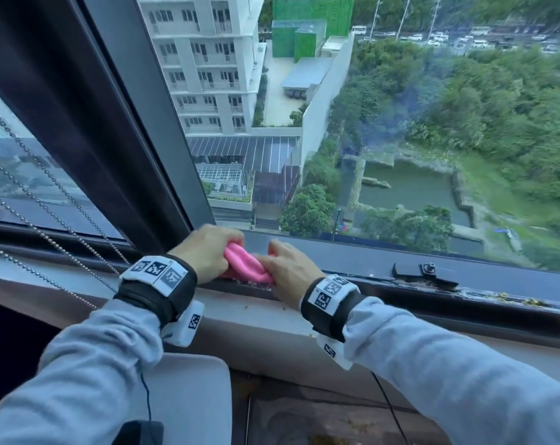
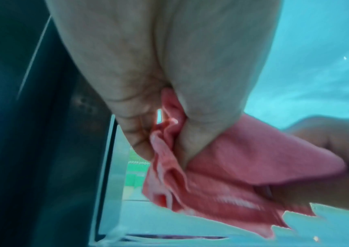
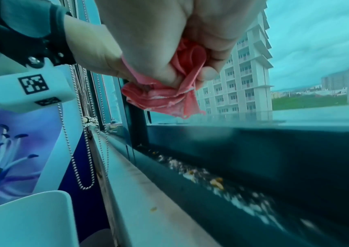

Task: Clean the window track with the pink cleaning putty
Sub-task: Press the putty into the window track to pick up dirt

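A folded lump of pink cleaning putty (image 1: 244, 263) is held between both hands just above the dark window track (image 1: 465, 295), near the vertical window frame. My left hand (image 1: 208, 252) grips its left end, fingers curled round the folds of putty (image 2: 222, 167). My right hand (image 1: 288, 271) grips its right end, thumb and fingers pinching the putty (image 3: 169, 93). Yellowish crumbs and white debris (image 3: 216, 182) lie along the track below and to the right.
A black window latch (image 1: 428, 270) sits on the lower frame to the right. Bead chains (image 1: 47, 200) of a blind hang at the left. A pale sill (image 1: 240, 306) runs along the track's near side. A white chair back (image 1: 191, 396) stands below.
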